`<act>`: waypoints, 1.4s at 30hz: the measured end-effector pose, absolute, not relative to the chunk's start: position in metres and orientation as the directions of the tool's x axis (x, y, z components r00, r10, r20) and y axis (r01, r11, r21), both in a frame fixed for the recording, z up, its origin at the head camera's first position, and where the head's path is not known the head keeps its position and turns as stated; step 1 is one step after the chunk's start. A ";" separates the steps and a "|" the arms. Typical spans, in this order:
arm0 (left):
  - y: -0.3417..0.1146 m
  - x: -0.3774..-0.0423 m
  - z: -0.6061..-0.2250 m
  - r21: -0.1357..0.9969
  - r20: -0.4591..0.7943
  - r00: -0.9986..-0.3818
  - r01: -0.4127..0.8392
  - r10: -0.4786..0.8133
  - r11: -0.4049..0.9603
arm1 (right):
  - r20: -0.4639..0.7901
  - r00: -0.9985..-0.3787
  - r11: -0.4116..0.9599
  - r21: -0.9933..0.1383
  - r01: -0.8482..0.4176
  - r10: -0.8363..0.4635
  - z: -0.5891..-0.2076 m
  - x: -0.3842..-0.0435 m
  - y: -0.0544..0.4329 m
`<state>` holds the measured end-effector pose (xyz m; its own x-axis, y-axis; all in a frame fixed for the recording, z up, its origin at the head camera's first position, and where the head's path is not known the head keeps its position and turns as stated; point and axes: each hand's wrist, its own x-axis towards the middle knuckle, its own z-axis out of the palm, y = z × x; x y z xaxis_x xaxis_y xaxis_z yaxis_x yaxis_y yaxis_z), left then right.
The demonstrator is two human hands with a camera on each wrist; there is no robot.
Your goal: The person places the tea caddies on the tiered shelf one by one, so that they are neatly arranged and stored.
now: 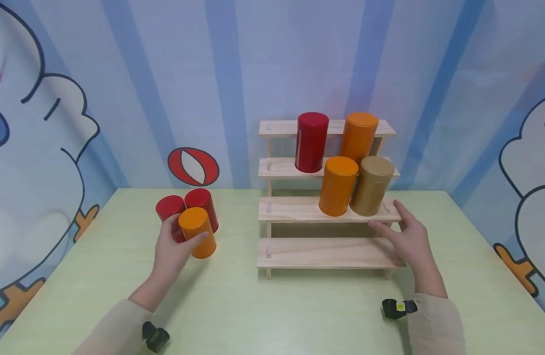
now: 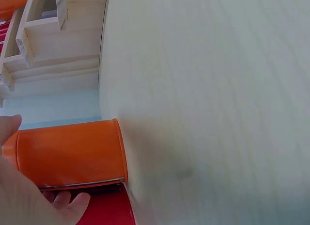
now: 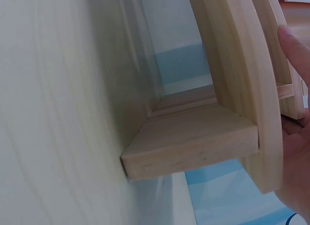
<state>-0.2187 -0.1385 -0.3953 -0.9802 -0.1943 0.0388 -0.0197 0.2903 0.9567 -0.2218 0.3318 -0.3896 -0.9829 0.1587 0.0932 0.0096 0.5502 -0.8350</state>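
My left hand (image 1: 172, 251) grips an orange canister (image 1: 199, 234) at the left of the table, thumb on its near side and fingers behind. Two red canisters (image 1: 201, 199) stand right behind it, partly covered by the hand and the orange one. In the left wrist view, the orange canister (image 2: 72, 154) stands close against a red canister (image 2: 109, 208). My right hand (image 1: 410, 239) holds the right end of a shelf on the stepped wooden rack (image 1: 294, 209), thumb along its front edge. In the right wrist view, some of those fingers are hidden behind the wood (image 3: 237, 55).
Upper steps of the rack carry a red canister (image 1: 311, 143), two orange canisters (image 1: 338, 190) and a gold canister (image 1: 371, 190), mostly toward the right. Behind the pale table (image 1: 236, 305) hangs a blue striped backdrop (image 1: 188, 74) with cartoon figures.
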 end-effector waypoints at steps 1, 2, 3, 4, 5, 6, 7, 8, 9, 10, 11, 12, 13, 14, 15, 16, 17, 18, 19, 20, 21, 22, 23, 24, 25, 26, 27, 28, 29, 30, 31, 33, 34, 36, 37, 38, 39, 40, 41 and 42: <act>-0.138 -0.219 -0.396 0.958 0.036 -0.980 -0.021 -0.193 0.286 | 0.095 -0.983 0.551 -0.834 0.009 0.160 -0.390 -0.222 0.332; -0.138 -0.219 -0.396 0.959 0.035 -0.980 -0.022 -0.194 0.281 | 0.096 -0.982 0.551 -0.835 0.008 0.160 -0.390 -0.222 0.332; -0.138 -0.220 -0.397 0.961 0.033 -0.980 -0.023 -0.196 0.276 | 0.098 -0.982 0.551 -0.835 0.007 0.161 -0.390 -0.222 0.332; -0.138 -0.220 -0.397 0.962 0.031 -0.980 -0.024 -0.197 0.273 | 0.098 -0.982 0.551 -0.834 0.007 0.161 -0.390 -0.222 0.332; -0.138 -0.220 -0.398 0.962 0.027 -0.980 -0.028 -0.199 0.270 | 0.098 -0.982 0.551 -0.834 0.007 0.161 -0.390 -0.222 0.332; -0.138 -0.221 -0.398 0.963 0.025 -0.979 -0.031 -0.202 0.269 | 0.098 -0.982 0.551 -0.834 0.006 0.161 -0.390 -0.222 0.333; -0.138 -0.221 -0.399 0.962 0.021 -0.979 -0.036 -0.203 0.270 | 0.099 -0.982 0.552 -0.834 0.006 0.160 -0.390 -0.223 0.333; -0.138 -0.221 -0.399 0.962 0.016 -0.979 -0.041 -0.205 0.272 | 0.099 -0.982 0.551 -0.834 0.005 0.159 -0.391 -0.223 0.333; -0.138 -0.221 -0.400 0.961 0.013 -0.978 -0.046 -0.207 0.274 | 0.100 -0.982 0.551 -0.835 0.004 0.159 -0.391 -0.223 0.333; -0.138 -0.221 -0.400 0.959 0.008 -0.978 -0.051 -0.209 0.278 | 0.100 -0.982 0.551 -0.835 0.003 0.158 -0.391 -0.223 0.333; -0.138 -0.221 -0.401 0.959 0.005 -0.978 -0.055 -0.210 0.279 | 0.101 -0.983 0.550 -0.835 0.001 0.156 -0.391 -0.223 0.333; -0.138 -0.221 -0.401 0.958 0.002 -0.977 -0.059 -0.212 0.281 | 0.101 -0.983 0.550 -0.835 0.001 0.155 -0.391 -0.223 0.333; -0.137 -0.221 -0.402 0.957 -0.001 -0.977 -0.062 -0.212 0.282 | 0.101 -0.983 0.550 -0.835 0.001 0.155 -0.391 -0.223 0.333; -0.137 -0.221 -0.402 0.958 -0.003 -0.977 -0.064 -0.213 0.280 | 0.100 -0.983 0.549 -0.836 0.001 0.154 -0.392 -0.223 0.333; -0.137 -0.222 -0.403 0.958 -0.004 -0.977 -0.066 -0.214 0.280 | 0.099 -0.983 0.548 -0.837 0.002 0.154 -0.392 -0.222 0.333; -0.137 -0.222 -0.403 0.958 -0.006 -0.977 -0.067 -0.215 0.280 | 0.098 -0.983 0.548 -0.836 0.002 0.154 -0.392 -0.222 0.333; -0.137 -0.222 -0.403 0.958 -0.007 -0.976 -0.069 -0.216 0.279 | 0.097 -0.983 0.548 -0.836 0.004 0.154 -0.392 -0.222 0.333; -0.137 -0.222 -0.404 0.958 -0.010 -0.976 -0.072 -0.218 0.278 | 0.096 -0.983 0.550 -0.835 0.005 0.155 -0.392 -0.222 0.333; -0.136 -0.223 -0.404 0.958 -0.012 -0.976 -0.074 -0.219 0.277 | 0.094 -0.984 0.550 -0.835 0.006 0.154 -0.392 -0.222 0.332; -0.136 -0.223 -0.405 0.958 -0.014 -0.975 -0.076 -0.221 0.276 | 0.093 -0.984 0.550 -0.835 0.008 0.155 -0.392 -0.222 0.332; -0.136 -0.223 -0.405 0.958 -0.013 -0.975 -0.077 -0.223 0.278 | 0.093 -0.984 0.552 -0.834 0.008 0.155 -0.392 -0.222 0.332; -0.136 -0.223 -0.405 0.958 -0.012 -0.974 -0.075 -0.225 0.277 | 0.092 -0.983 0.553 -0.833 0.010 0.156 -0.392 -0.222 0.331; -0.136 -0.223 -0.406 0.958 -0.010 -0.974 -0.074 -0.225 0.277 | 0.091 -0.983 0.555 -0.832 0.011 0.157 -0.392 -0.222 0.331; -0.136 -0.223 -0.406 0.958 -0.007 -0.975 -0.071 -0.224 0.277 | 0.092 -0.983 0.557 -0.830 0.012 0.158 -0.392 -0.222 0.331; -0.136 -0.223 -0.407 0.958 -0.003 -0.975 -0.066 -0.223 0.278 | 0.092 -0.983 0.558 -0.830 0.012 0.159 -0.392 -0.223 0.331; -0.136 -0.223 -0.407 0.958 0.000 -0.975 -0.063 -0.222 0.279 | 0.093 -0.983 0.560 -0.828 0.013 0.160 -0.392 -0.223 0.331; -0.137 -0.224 -0.408 0.958 0.003 -0.975 -0.060 -0.220 0.281 | 0.093 -0.983 0.562 -0.827 0.013 0.161 -0.392 -0.223 0.331; -0.137 -0.224 -0.408 0.958 0.003 -0.976 -0.060 -0.219 0.281 | 0.093 -0.983 0.563 -0.826 0.014 0.161 -0.392 -0.223 0.331; -0.137 -0.225 -0.409 0.958 0.004 -0.976 -0.059 -0.218 0.282 | 0.093 -0.982 0.565 -0.825 0.015 0.162 -0.392 -0.223 0.331; -0.137 -0.225 -0.409 0.958 0.005 -0.976 -0.057 -0.217 0.282 | 0.093 -0.983 0.564 -0.825 0.014 0.161 -0.392 -0.223 0.331; -0.137 -0.225 -0.409 0.957 0.005 -0.976 -0.059 -0.217 0.284 | 0.093 -0.983 0.564 -0.826 0.014 0.160 -0.393 -0.223 0.332; -0.137 -0.225 -0.409 0.956 0.002 -0.976 -0.062 -0.218 0.287 | 0.095 -0.983 0.563 -0.826 0.011 0.158 -0.393 -0.223 0.332; -0.136 -0.224 -0.409 0.956 0.002 -0.976 -0.063 -0.219 0.287 | 0.097 -0.983 0.563 -0.826 0.009 0.157 -0.393 -0.223 0.332; -0.136 -0.224 -0.408 0.956 0.001 -0.976 -0.063 -0.219 0.287 | 0.099 -0.983 0.561 -0.828 0.005 0.156 -0.393 -0.223 0.332; -0.135 -0.223 -0.407 0.955 0.001 -0.976 -0.064 -0.220 0.288 | 0.101 -0.983 0.562 -0.827 0.004 0.156 -0.393 -0.223 0.332; -0.135 -0.223 -0.407 0.956 0.001 -0.976 -0.063 -0.219 0.286 | 0.102 -0.983 0.562 -0.827 0.003 0.155 -0.392 -0.223 0.332; -0.135 -0.223 -0.406 0.956 0.002 -0.976 -0.062 -0.218 0.285 | 0.102 -0.983 0.563 -0.826 0.003 0.156 -0.392 -0.223 0.332; -0.134 -0.222 -0.406 0.957 0.002 -0.976 -0.061 -0.216 0.285 | 0.101 -0.982 0.563 -0.827 0.005 0.157 -0.392 -0.223 0.332; -0.134 -0.222 -0.405 0.957 0.002 -0.977 -0.060 -0.215 0.285 | 0.099 -0.983 0.563 -0.827 0.007 0.157 -0.391 -0.223 0.332; -0.133 -0.221 -0.404 0.956 0.003 -0.977 -0.060 -0.214 0.287 | 0.097 -0.983 0.564 -0.826 0.010 0.159 -0.391 -0.223 0.332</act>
<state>-0.2212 -0.1334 -0.4042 -0.9769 -0.2137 0.0029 -0.0600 0.2873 0.9560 -0.2228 0.3320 -0.3912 -0.9826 0.1585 0.0965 0.0098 0.5636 -0.8260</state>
